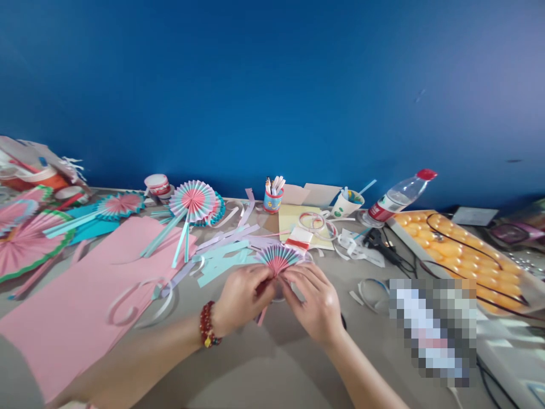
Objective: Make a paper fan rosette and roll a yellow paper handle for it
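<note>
A small pleated paper fan [279, 257], pink at its base with blue and lilac toward the edge, is spread upright between my hands. My left hand [244, 295], with a red bead bracelet at the wrist, pinches the fan's base from the left. From the right, my right hand [314, 298] closes its thumb and fingers on the same base. A narrow pink strip [262, 316] pokes out below my left fingers. Just behind the fan lies a card wound with red thread [299, 238]. Light-blue paper scraps [223, 262] lie to its left.
Pink paper sheets [89, 301] cover the left, with finished paper fans [192, 201] behind. At the back stand a pen cup [273, 199], a paper cup [347, 204] and a tilted-looking bottle [395, 199]. An orange bumpy tray [460, 250] and cables are at right.
</note>
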A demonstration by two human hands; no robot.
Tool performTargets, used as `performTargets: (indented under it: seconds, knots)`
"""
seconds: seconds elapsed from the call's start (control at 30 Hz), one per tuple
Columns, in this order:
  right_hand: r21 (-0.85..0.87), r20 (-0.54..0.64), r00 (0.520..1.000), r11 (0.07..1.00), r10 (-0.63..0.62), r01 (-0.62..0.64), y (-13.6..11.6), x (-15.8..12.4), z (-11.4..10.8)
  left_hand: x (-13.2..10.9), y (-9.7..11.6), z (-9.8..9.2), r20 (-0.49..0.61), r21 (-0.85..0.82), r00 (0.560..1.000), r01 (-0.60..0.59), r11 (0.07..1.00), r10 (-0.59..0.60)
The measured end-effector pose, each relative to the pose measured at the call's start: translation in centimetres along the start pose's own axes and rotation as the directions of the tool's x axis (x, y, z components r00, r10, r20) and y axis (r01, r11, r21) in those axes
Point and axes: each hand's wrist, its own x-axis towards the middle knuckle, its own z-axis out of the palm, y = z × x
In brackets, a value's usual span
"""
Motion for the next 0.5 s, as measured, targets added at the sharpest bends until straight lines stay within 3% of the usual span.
performTargets:
  seconds: [0.3, 0.5]
  knots:
    - [-0.012, -0.003, 1.0, 1.0, 0.014, -0.014, 0.09, -0.11, -0.01, 0.05, -0.07, 0.18, 0.008, -0.006, 1.0, -0.013, 1.0, 0.013]
    - [0.086, 0.01, 0.997, 0.993, 0.08, -0.08, -0.09, 0.35, -0.29, 0.07, 0.18, -0.11, 0.002, -0.008, 1.0, -0.028, 1.0, 0.028]
